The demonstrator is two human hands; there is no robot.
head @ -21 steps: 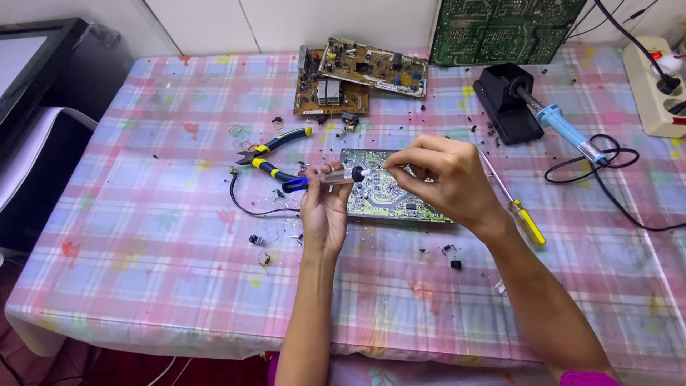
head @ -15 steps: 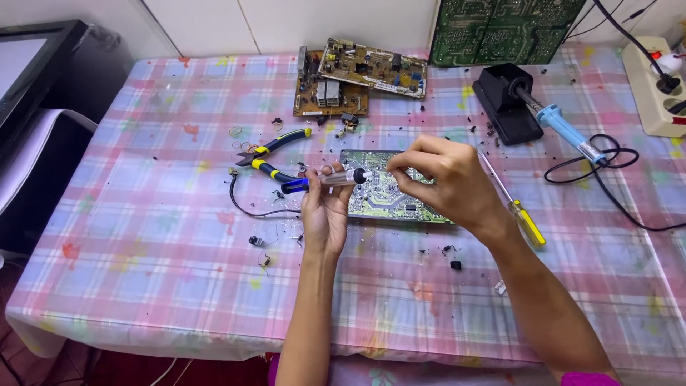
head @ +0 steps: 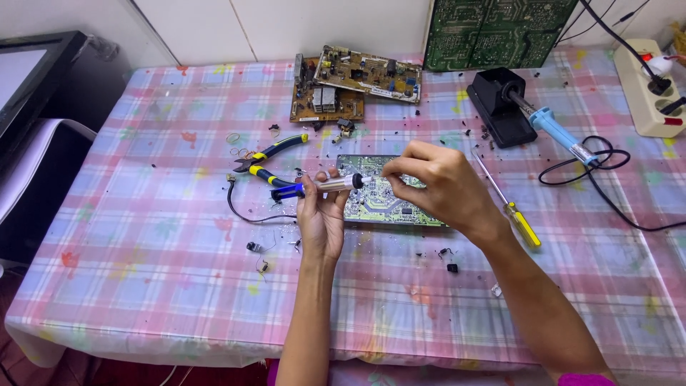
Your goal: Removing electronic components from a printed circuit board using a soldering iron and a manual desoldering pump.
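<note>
Left hand [head: 321, 218] is gripping a solder sucker [head: 325, 186]: silver metal barrel, blue plunger end, dark tip. Fingers wrapped around the barrel, palm up. Right hand [head: 439, 187] is pinching at the dark tip end, thumb and forefinger closed together; can't tell whether anything small is sitting between them.

Sucker is lying roughly horizontal, long axis running left-right, blue end pointing left toward the pliers [head: 268, 163], tip pointing right toward the right hand. It's being held just above the left edge of the green circuit board [head: 389, 207] lying flat on the table [head: 128, 236].

Table is wearing a pink and blue checked cloth, littered with small dark bits and clipped parts. Yellow-handled screwdriver [head: 509, 207] is lying just right of the board. Two brown boards [head: 343, 86] are sitting at the back, green boards [head: 493, 32] leaning on the white wall. Blue soldering iron [head: 554, 132] is resting in its black stand [head: 500, 107], power strip [head: 650, 86] at far right.
</note>
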